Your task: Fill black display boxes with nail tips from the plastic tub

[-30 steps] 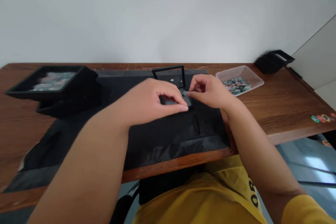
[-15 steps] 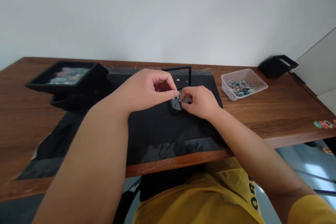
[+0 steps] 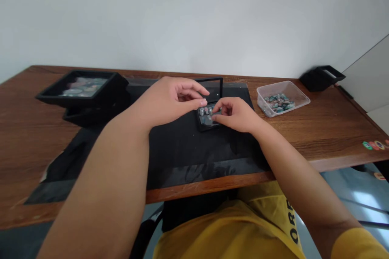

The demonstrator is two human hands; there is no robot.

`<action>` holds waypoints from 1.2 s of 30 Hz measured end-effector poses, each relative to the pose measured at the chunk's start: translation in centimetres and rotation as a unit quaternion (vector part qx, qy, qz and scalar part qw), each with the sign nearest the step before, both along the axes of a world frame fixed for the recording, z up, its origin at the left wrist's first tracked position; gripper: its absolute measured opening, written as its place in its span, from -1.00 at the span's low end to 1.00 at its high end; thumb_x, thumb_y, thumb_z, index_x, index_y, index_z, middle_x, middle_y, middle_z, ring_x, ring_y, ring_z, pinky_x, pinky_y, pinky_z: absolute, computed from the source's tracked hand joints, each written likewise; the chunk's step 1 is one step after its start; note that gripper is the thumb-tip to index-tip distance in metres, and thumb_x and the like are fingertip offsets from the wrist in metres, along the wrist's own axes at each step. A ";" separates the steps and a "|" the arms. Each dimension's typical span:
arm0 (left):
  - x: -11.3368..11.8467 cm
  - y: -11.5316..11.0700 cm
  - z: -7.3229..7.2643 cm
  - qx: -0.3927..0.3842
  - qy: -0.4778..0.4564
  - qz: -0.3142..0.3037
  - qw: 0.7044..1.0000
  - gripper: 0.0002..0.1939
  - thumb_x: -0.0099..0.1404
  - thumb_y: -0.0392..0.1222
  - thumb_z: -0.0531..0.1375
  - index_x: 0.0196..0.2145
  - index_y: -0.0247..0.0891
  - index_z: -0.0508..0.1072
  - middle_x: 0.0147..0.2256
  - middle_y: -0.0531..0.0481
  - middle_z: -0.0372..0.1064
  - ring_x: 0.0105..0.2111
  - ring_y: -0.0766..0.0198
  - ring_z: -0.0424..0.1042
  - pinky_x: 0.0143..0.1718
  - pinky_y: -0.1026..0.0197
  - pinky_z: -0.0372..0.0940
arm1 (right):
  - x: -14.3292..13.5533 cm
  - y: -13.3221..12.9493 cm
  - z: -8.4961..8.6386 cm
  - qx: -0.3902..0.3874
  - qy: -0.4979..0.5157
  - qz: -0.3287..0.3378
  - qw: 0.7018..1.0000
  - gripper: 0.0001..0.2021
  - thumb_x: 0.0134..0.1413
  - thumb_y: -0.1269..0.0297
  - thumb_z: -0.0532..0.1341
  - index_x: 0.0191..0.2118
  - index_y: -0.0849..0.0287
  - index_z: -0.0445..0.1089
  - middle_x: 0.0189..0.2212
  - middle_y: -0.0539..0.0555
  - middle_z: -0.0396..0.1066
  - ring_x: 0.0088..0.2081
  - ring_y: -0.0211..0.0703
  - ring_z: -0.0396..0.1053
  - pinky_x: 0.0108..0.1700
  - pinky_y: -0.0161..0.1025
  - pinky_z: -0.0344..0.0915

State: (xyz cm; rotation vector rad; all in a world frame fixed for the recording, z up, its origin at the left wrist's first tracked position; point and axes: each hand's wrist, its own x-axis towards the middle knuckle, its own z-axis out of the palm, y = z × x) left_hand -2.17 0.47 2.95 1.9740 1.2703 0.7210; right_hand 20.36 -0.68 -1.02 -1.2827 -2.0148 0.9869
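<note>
A small black case (image 3: 208,128) with a raised, see-through lid (image 3: 216,89) lies on the black mat (image 3: 179,145). Several small glossy pieces (image 3: 206,111) sit inside it. My left hand (image 3: 179,95) hovers at the case's left side, thumb and forefinger close together around a tiny pale item at the thumb tip, too small to name. Over the right part of the case is my right hand (image 3: 232,114), its thumb and fingers curled together at the pieces; what they hold, if anything, is hidden.
Stacked black boxes (image 3: 106,93) with glossy pieces under a clear top stand at the left. A clear plastic tub (image 3: 267,109) of greenish pieces is at the right, with a black box (image 3: 316,81) behind it.
Both hands have drawn slightly apart, the left one moving a little left and up, the right one a little right. More of the pieces in the case now shows.
</note>
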 end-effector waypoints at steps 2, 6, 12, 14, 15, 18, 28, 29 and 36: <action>0.0 0.0 0.0 -0.010 -0.001 -0.009 1.000 -0.53 0.17 0.16 0.32 -0.05 -0.14 0.65 -0.28 -0.06 0.68 -0.18 0.02 0.64 -0.02 0.03 0.49 | 0.3 0.4 -0.1 0.007 0.047 -0.017 0.999 -0.88 0.08 0.28 0.37 -0.29 0.20 0.48 -0.59 -0.16 0.23 -0.52 -0.33 0.15 -0.38 -0.29 0.07; 0.0 0.2 -0.4 -0.039 -0.020 -0.039 0.998 -0.49 0.19 0.10 0.32 0.06 -0.13 0.61 -0.24 -0.05 0.69 -0.19 0.03 0.66 -0.04 0.06 0.50 | 0.8 0.7 0.0 0.040 0.119 -0.031 0.992 -0.83 0.07 0.26 0.38 -0.24 0.20 0.48 -0.59 -0.17 0.20 -0.53 -0.34 0.12 -0.40 -0.29 0.07; -0.2 0.3 -0.5 -0.039 -0.008 -0.064 0.997 -0.47 0.24 0.10 0.31 0.13 -0.09 0.58 -0.26 -0.01 0.70 -0.18 0.05 0.67 -0.01 0.10 0.49 | 0.7 0.2 0.3 0.072 0.144 -0.003 0.987 -0.78 0.09 0.22 0.41 -0.16 0.21 0.60 -0.58 -0.15 0.17 -0.51 -0.34 0.06 -0.41 -0.28 0.05; -0.2 0.3 -0.4 -0.037 -0.002 -0.064 0.997 -0.45 0.24 0.10 0.31 0.15 -0.09 0.56 -0.26 -0.01 0.70 -0.17 0.05 0.67 -0.02 0.11 0.49 | 0.6 0.1 0.2 0.076 0.142 -0.002 0.987 -0.77 0.07 0.18 0.43 -0.20 0.23 0.62 -0.59 -0.15 0.17 -0.51 -0.35 0.04 -0.42 -0.28 0.03; -0.2 0.3 -0.4 -0.038 0.000 -0.064 0.997 -0.44 0.24 0.09 0.31 0.16 -0.10 0.56 -0.26 -0.02 0.70 -0.17 0.04 0.67 -0.02 0.11 0.49 | 0.5 0.1 0.1 0.078 0.139 -0.006 0.987 -0.76 0.07 0.17 0.44 -0.22 0.23 0.63 -0.60 -0.14 0.17 -0.52 -0.35 0.04 -0.43 -0.28 0.02; -0.1 0.3 -0.4 -0.046 0.001 -0.068 0.997 -0.43 0.24 0.10 0.31 0.17 -0.10 0.55 -0.24 -0.03 0.70 -0.15 0.03 0.67 -0.04 0.12 0.49 | 0.4 0.0 -0.2 0.086 0.129 -0.013 0.988 -0.76 0.07 0.16 0.44 -0.24 0.24 0.65 -0.61 -0.13 0.20 -0.52 -0.36 0.05 -0.42 -0.28 0.03; 0.1 0.3 -1.0 -0.043 0.005 -0.062 0.997 -0.43 0.23 0.12 0.31 0.16 -0.08 0.57 -0.20 -0.02 0.71 -0.17 0.03 0.68 -0.05 0.09 0.49 | 0.2 -0.7 0.7 0.176 0.002 -0.001 0.984 -0.84 0.17 0.28 0.39 -0.16 0.17 0.70 -0.49 -0.04 0.41 -0.44 -0.30 0.22 -0.32 -0.27 0.11; 0.2 0.3 -0.9 -0.046 0.008 -0.062 0.997 -0.43 0.23 0.12 0.31 0.15 -0.08 0.57 -0.19 -0.02 0.71 -0.16 0.03 0.68 -0.04 0.08 0.49 | 0.1 -0.7 0.8 0.183 -0.011 -0.002 0.983 -0.83 0.17 0.29 0.39 -0.15 0.17 0.70 -0.48 -0.04 0.42 -0.43 -0.29 0.24 -0.31 -0.27 0.11; 0.9 0.0 -0.8 -0.037 0.014 -0.072 0.997 -0.51 0.28 0.08 0.29 0.11 -0.10 0.59 -0.22 0.00 0.71 -0.19 0.08 0.68 -0.05 0.09 0.51 | -0.1 -1.0 1.0 0.202 -0.073 0.003 0.977 -0.76 0.25 0.19 0.36 -0.04 0.13 0.68 -0.42 0.00 0.46 -0.37 -0.23 0.30 -0.27 -0.26 0.11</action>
